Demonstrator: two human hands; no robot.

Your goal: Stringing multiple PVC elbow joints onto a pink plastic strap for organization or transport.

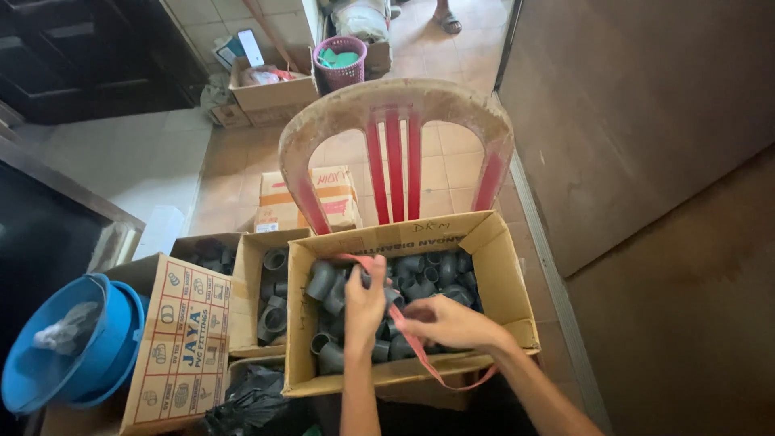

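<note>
Over an open cardboard box (500,266) of grey pipe elbow fittings (420,278), our left hand (365,303) was closed on a pink plastic strap (420,349), fingers curled round it above the fittings. Our right hand (448,321) pinched the same strap lower down; its loose end hung over the box's front edge. A worn red plastic chair (395,137) stood behind the box, a blue basin (73,355) well to the left.

Tan tiled floor (242,161) carries, at far, a taped brown cardboard carton (278,206), an open cardboard box of oddments (270,93) and a pink plastic mesh basket (340,62).
</note>
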